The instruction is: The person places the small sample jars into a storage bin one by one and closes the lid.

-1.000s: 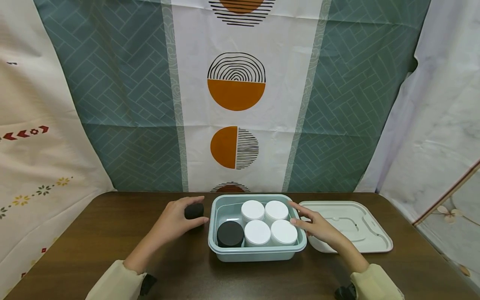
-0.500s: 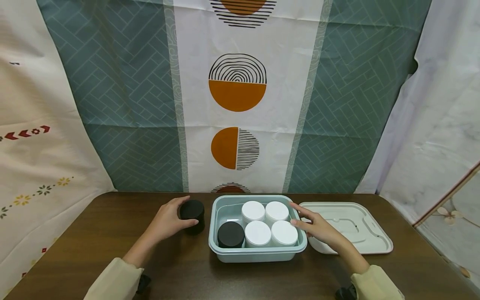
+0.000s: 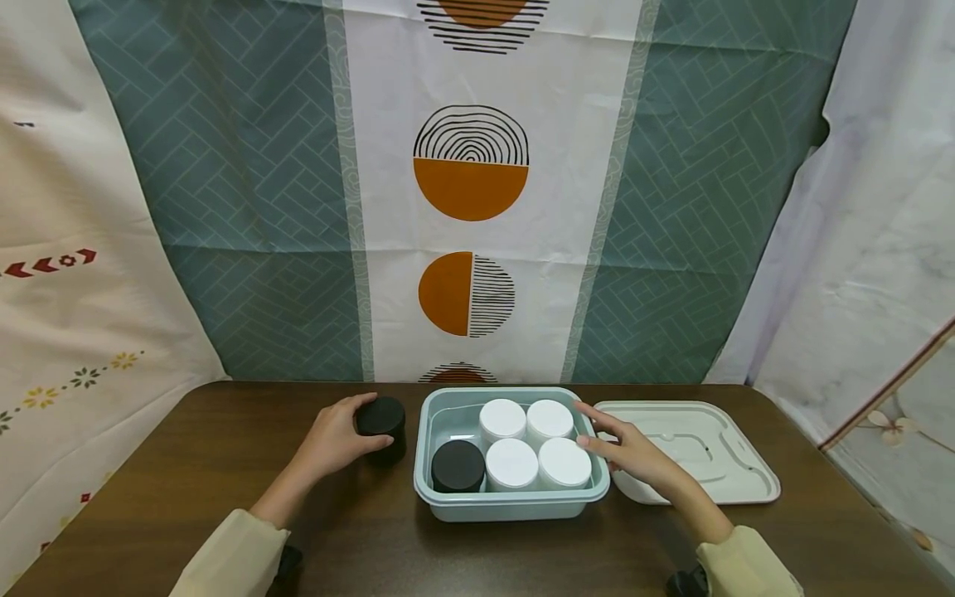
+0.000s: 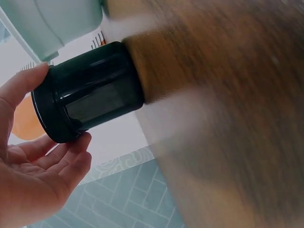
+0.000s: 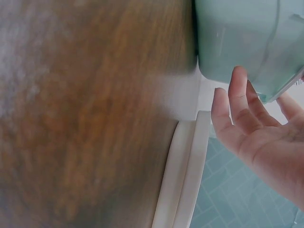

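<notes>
— How does the left hand (image 3: 332, 439) stand?
— Gripping: thumb (image 4: 24, 85) to the near side, bent fingers (image 4: 76, 166) to the far.
— And the right hand (image 3: 634, 449)?
— Looser. Its index finger (image 3: 603, 416) reaches out to the far left; the thumb (image 3: 601, 448) lies nearer, with a gap between. The other fingers (image 5: 239, 95) are slightly bent.
— Does that thumb show from the wrist?
— Hardly; at that view's edge I can't be sure of it.
— And the arms?
— The left forearm (image 3: 279, 502) slants to the far right, the right forearm (image 3: 701, 507) to the far left, both out of pale sleeves (image 3: 231, 554).

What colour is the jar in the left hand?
Black; the jar shows best in the left wrist view.
</notes>
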The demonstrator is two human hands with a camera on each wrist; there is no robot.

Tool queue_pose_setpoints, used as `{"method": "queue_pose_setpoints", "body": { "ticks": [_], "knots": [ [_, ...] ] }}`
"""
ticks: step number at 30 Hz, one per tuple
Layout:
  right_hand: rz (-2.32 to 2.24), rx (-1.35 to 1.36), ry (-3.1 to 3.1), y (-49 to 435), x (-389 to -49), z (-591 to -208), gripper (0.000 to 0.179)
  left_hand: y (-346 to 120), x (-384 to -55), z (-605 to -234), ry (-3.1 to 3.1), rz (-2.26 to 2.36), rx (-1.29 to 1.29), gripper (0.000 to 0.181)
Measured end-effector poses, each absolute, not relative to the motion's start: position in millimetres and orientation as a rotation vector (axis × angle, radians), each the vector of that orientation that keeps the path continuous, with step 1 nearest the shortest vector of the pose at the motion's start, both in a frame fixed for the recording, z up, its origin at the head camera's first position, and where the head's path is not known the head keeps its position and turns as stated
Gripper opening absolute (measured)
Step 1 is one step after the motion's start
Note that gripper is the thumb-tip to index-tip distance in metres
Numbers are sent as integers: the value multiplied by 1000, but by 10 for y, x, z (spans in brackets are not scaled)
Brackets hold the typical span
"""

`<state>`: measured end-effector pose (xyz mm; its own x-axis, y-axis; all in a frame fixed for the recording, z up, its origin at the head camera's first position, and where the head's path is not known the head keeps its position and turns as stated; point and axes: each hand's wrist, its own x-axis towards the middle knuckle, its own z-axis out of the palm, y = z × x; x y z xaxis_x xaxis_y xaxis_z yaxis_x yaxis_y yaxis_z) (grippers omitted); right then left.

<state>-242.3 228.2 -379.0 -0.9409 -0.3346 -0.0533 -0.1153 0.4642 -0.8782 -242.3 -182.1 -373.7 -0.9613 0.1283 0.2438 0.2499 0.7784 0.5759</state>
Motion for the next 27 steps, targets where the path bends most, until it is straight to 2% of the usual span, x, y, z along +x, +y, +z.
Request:
{"method": "queue_pose_setpoints", "body": {
  "ticks": [19,27],
  "knots": [
    [-1465,-425,2484,2292,-2432,-3793,63,-1694,-2348,-3391,-2544,-1073,-159,65],
    [-1473,-475,2466,2307,-2431,-3801,62,-1467,-2321,-3247,-2400,-1167,-227,63]
  ]
}}
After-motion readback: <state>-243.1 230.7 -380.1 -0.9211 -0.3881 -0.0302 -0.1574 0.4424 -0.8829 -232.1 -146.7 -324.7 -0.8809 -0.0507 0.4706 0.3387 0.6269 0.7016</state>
